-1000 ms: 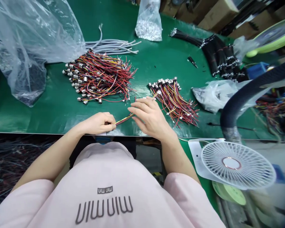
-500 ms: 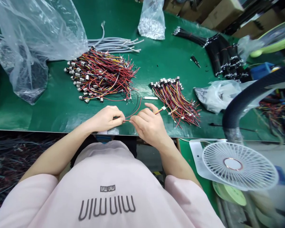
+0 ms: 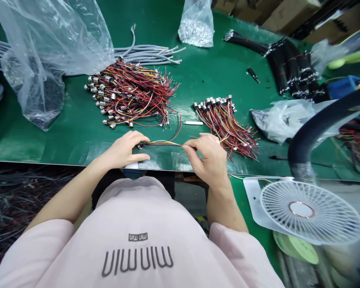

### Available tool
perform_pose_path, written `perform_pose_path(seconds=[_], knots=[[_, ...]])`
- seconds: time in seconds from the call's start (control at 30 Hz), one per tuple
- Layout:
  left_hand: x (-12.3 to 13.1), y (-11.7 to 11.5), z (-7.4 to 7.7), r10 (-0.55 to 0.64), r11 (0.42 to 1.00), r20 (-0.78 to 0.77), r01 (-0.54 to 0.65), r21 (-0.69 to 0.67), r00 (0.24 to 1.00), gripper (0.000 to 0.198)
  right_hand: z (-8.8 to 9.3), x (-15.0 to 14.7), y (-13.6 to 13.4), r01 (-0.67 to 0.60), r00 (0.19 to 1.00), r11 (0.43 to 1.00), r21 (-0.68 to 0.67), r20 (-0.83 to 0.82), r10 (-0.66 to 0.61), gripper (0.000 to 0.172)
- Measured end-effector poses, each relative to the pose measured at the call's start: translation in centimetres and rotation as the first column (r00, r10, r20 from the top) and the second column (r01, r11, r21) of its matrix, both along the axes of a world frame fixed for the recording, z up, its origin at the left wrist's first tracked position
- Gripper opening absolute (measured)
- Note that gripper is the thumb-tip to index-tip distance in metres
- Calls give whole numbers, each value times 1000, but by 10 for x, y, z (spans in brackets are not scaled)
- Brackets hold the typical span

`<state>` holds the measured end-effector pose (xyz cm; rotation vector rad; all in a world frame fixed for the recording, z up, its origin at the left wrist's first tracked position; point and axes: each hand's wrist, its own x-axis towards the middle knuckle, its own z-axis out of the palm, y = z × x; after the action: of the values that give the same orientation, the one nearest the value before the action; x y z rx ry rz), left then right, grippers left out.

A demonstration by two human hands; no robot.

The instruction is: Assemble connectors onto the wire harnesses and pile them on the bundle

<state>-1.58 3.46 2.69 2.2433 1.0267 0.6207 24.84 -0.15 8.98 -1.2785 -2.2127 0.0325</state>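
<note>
My left hand (image 3: pixel 126 150) pinches the connector end of a short wire lead (image 3: pixel 163 143) of red, yellow and black strands. My right hand (image 3: pixel 208 156) pinches the other end, and the lead is stretched straight between them just above the green table (image 3: pixel 78 136). One red strand loops up from the lead. A big pile of similar leads with metal connectors (image 3: pixel 129 94) lies behind my left hand. A smaller, neater bundle of leads (image 3: pixel 225 122) lies just beyond my right hand. A small white strip (image 3: pixel 193 123) rests between the two piles.
A large clear plastic bag (image 3: pixel 45 52) sits at the left, grey cables (image 3: pixel 147 54) behind the pile, a small bag of metal parts (image 3: pixel 196 26) at the back. Black cable bundles (image 3: pixel 291 68) and another bag (image 3: pixel 285 118) lie right. A white fan (image 3: pixel 310 212) and black hose (image 3: pixel 318 120) stand near right.
My hands have moved apart: the right one slid rightward along the lead, pulling it out straight. A second ago the hands were close together with the lead bunched between them.
</note>
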Motion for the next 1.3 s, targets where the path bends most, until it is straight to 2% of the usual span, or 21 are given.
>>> perform_pose_path(seconds=[0.07,0.13,0.3,0.43,0.5,0.57,0.67,0.73,0.77,0.8,0.87,0.9,0.93,0.97,1.03,1.07,1.1,1.13,1.2,1.23,1.3], knots=[[3,-4,-3,9,999,-51,-7,43,999,30,3,1,0,-3,998,999,-48,-65,0,16],[5,-7,-6,17,998,-36,-15,61,999,22,7,3,2,6,991,996,-90,-134,-18,15],[12,-13,-7,63,998,76,-61,-19,995,24,13,9,11,105,973,993,-54,-201,-113,14],[26,-14,-8,103,993,-62,-99,70,993,49,17,1,9,38,965,988,-149,-251,-75,16],[34,-12,-9,156,984,-91,-146,100,984,47,21,-2,4,-2,959,977,-212,-278,-59,18],[39,-9,-10,200,975,-40,-195,109,979,36,23,-2,0,-42,947,962,-271,-317,-48,19],[41,-7,-9,166,985,86,-169,33,982,20,23,7,1,-96,933,939,-331,-358,-30,20],[39,-7,-6,144,982,176,-118,-149,974,20,23,14,5,-23,957,963,-270,-285,-57,19],[37,-8,-4,152,954,215,-87,-285,965,23,24,16,6,59,972,979,-195,-214,-101,18],[35,-9,-2,166,901,243,-47,-430,956,27,25,17,6,150,977,984,-97,-140,-163,19],[29,-11,4,177,747,275,53,-662,945,33,30,12,3,279,960,956,93,-34,-277,29],[27,-12,7,169,676,291,105,-730,942,35,33,6,0,285,958,946,152,-3,-288,37],[24,-13,9,153,621,310,153,-769,938,35,35,-1,-3,231,970,956,183,27,-240,45],[22,-14,12,138,584,335,197,-788,932,35,34,-10,-6,125,988,976,178,70,-139,51],[18,-15,15,123,536,395,274,-798,910,36,28,-26,-6,-173,971,984,33,174,165,58],[15,-16,15,128,524,418,297,-799,899,36,22,-33,-2,-290,929,951,-106,206,306,59],[12,-16,16,146,521,432,302,-798,890,36,14,-38,2,-350,890,900,-259,207,406,56],[10,-17,15,176,531,440,292,-796,880,36,7,-40,9,-360,871,844,-399,180,457,51],[4,-19,14,251,583,439,227,-780,863,34,-5,-39,22,-336,887,737,-586,67,458,40],[2,-20,14,291,626,437,176,-759,851,33,-8,-37,27,-341,900,698,-630,-3,437,34],[1,-23,14,363,724,452,59,-687,815,35,-5,-31,34,-375,908,659,-652,-114,403,26]])
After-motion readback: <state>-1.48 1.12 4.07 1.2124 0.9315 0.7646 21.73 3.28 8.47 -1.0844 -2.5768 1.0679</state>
